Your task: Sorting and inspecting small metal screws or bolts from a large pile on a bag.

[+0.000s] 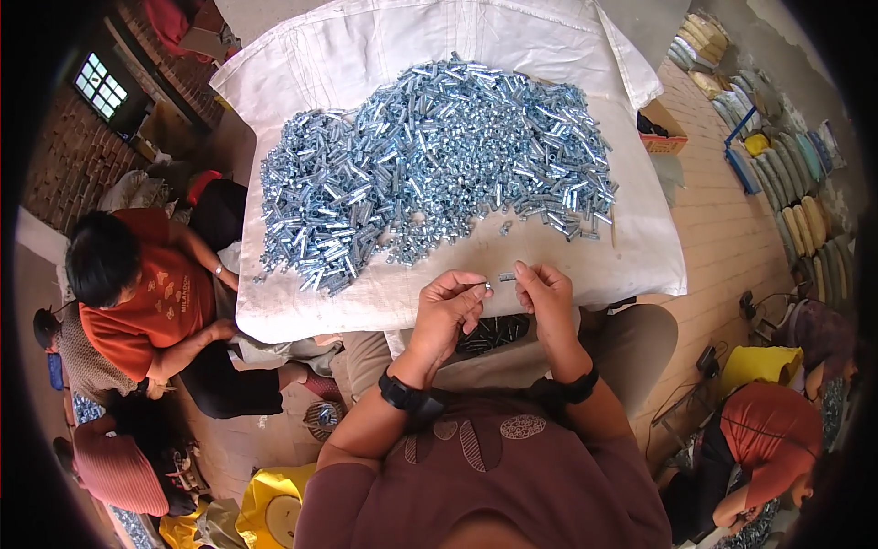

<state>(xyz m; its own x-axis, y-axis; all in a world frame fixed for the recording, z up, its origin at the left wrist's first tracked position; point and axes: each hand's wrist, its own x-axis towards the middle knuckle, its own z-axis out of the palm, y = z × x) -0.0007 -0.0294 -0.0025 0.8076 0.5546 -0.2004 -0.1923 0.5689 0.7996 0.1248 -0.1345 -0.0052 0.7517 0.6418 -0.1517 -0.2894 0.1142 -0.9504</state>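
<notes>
Both my hands are raised over the near edge of a table covered with a white woven sheet [631,252]. Between thumb and fingertips, my left hand [448,306] pinches a small shiny metal nut [488,286]. My right hand [549,295] grips a short silvery metal sleeve [507,276] by one end, its other end pointing at the left hand. The two pieces are close but apart. Beyond my hands spreads a heap of loose metal sleeves [320,197], with many small round nuts [457,160] lying mostly in its middle.
Below the table edge, at my lap, an open container holds dark slender pieces [489,335]. People sit close by, one in an orange shirt [174,293] at left, another in red [773,439] at lower right. Filled sacks [791,174] line the right wall; a yellow bag [274,508] stands lower left.
</notes>
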